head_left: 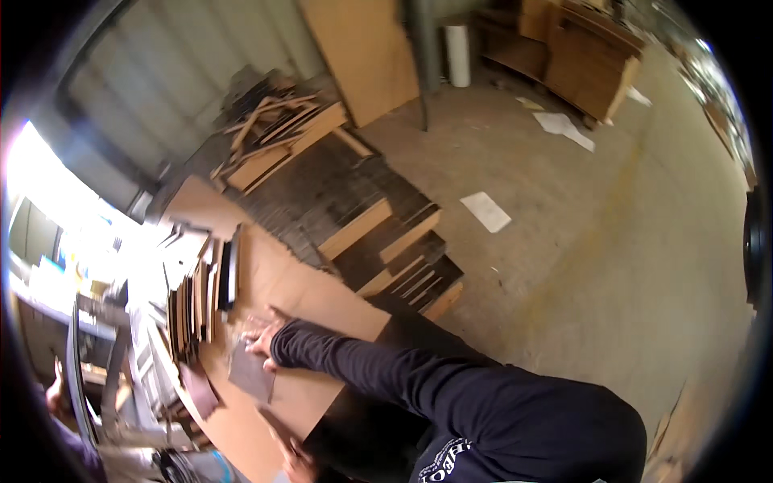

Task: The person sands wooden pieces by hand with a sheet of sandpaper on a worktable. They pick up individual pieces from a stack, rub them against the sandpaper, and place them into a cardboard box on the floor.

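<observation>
My right hand (264, 336) reaches across to the left in a dark sleeve. Its thumb and fingers close at the upper edge of a thin grey-brown rectangular sheet (252, 376), whose material I cannot make out. Below it, at the lower edge, part of my left hand (296, 463) shows with stretched fingers and nothing visible in them. That hand is by the edge of a large tan board (306, 302), over which the sheet lies or is held. A row of narrow dark-and-tan strips (201, 294) stands on the board's left side, just beyond my right hand.
Stacked dark panels with tan edges (346, 201) and a heap of offcuts (270, 133) lie beyond the board. A reddish-brown piece (198, 390) sits at the board's left edge, near a metal frame (76, 370). Another person's hand (56, 390) shows far left. Paper (485, 212) lies on the floor.
</observation>
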Action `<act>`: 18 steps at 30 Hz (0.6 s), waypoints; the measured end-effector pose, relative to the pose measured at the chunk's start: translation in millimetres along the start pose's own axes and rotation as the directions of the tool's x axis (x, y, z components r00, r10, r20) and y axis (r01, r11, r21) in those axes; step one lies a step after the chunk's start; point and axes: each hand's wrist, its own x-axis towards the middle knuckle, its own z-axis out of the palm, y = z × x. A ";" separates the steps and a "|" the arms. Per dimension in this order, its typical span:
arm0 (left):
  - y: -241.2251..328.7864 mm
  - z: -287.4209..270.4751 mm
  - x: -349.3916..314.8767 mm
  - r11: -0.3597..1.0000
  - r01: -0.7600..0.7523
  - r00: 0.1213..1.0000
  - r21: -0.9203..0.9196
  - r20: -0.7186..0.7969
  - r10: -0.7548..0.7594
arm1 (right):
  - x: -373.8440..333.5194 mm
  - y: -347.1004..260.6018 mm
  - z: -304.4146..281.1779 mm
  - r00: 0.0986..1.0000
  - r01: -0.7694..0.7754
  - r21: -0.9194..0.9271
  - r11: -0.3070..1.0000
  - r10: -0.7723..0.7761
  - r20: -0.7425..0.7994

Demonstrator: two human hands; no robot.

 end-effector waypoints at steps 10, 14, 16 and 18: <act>-84.0 30.8 -177.3 0.977 0.206 0.969 0.056 -0.152 -0.195 | 13.3 10.8 17.4 0.998 0.047 0.127 0.991 -0.040 -0.052; -112.9 36.6 -253.1 0.918 0.385 0.906 0.094 -0.230 -0.356 | -7.2 -8.3 -6.0 1.000 0.010 -0.028 1.000 -0.010 0.013; -124.2 42.2 -258.1 0.913 0.405 0.884 0.052 -0.279 -0.376 | -15.1 -2.8 -10.9 0.999 -0.027 -0.061 0.998 0.030 0.041; -142.2 84.7 -240.5 0.885 0.445 0.833 -0.136 -0.301 -0.465 | -33.8 -16.0 -21.8 0.997 -0.071 -0.144 0.987 0.075 0.023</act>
